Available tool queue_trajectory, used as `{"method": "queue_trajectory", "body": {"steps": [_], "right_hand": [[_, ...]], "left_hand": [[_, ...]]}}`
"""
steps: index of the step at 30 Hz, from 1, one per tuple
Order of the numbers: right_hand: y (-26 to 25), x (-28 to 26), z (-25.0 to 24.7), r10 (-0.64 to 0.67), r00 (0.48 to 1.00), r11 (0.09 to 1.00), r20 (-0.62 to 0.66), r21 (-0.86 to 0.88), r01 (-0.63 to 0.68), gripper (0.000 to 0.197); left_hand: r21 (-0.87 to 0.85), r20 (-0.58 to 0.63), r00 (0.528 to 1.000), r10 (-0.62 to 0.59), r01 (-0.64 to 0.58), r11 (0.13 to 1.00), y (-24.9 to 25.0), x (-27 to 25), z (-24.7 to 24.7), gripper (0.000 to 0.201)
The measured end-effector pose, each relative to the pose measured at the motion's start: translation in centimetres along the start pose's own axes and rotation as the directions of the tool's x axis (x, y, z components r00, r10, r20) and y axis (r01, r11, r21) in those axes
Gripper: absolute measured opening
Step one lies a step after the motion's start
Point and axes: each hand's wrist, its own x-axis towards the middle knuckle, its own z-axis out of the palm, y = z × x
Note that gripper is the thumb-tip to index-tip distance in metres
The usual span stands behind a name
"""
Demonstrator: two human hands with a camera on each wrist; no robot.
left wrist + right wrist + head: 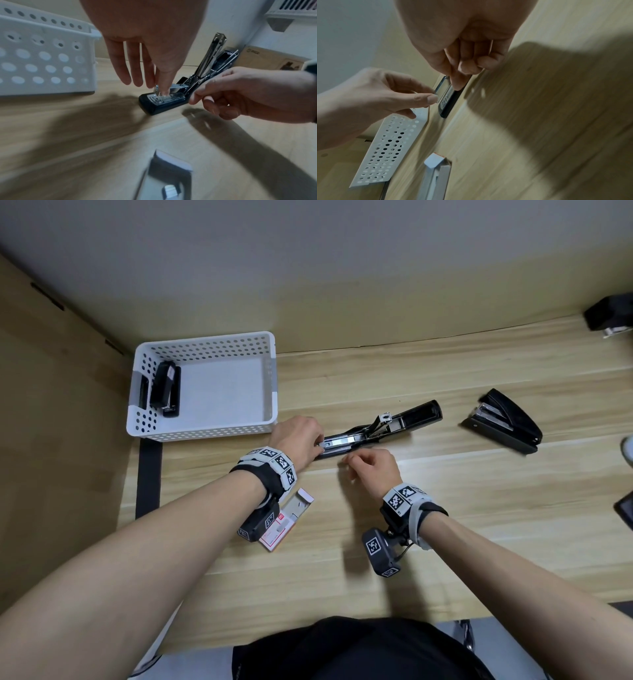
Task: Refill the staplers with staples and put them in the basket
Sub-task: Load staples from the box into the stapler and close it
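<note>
A black stapler (376, 428) lies swung fully open on the wooden table, its metal magazine (443, 86) facing up. My left hand (320, 444) pinches the front end of that magazine between thumb and forefinger (433, 98); the other fingers hang straight (120, 70). My right hand (346, 465) sits just in front of the stapler with its fingers curled. Its forefinger tip (457, 85) touches the magazine's near side, and nothing shows held in it. The white perforated basket (205, 340) at the back left holds one black stapler (166, 388).
An open staple box (284, 522) lies under my left wrist. A closed black stapler (503, 419) lies to the right, another (609, 314) at the far right by the wall. A dark object (625, 508) shows at the table's right edge.
</note>
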Motion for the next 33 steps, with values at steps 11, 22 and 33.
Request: {"method": "queue_trajectory", "body": {"steps": [11,22,33], "right_hand": [[0.3,0.2,-0.3,0.03,1.0,0.999,0.001,-0.03,-0.03,0.023],[0.5,0.1,-0.7,0.02,0.996,0.985,0.086,-0.172,-0.005,0.021],[-2.1,-2.1,3.1,-0.155,0.938,0.912,0.31,-0.321,0.257,0.014]], "left_hand": [[0.013,0.129,0.974,0.189,-0.192,0.981,-1.9,-2.0,-0.1,0.029],[0.02,0.129,0.958,0.256,-0.261,0.965,-1.4,-1.1,0.0,0.034],[-0.238,-0.034,0.998,0.049,-0.056,0.97,-3.2,-8.3,1.1,0.033]]}}
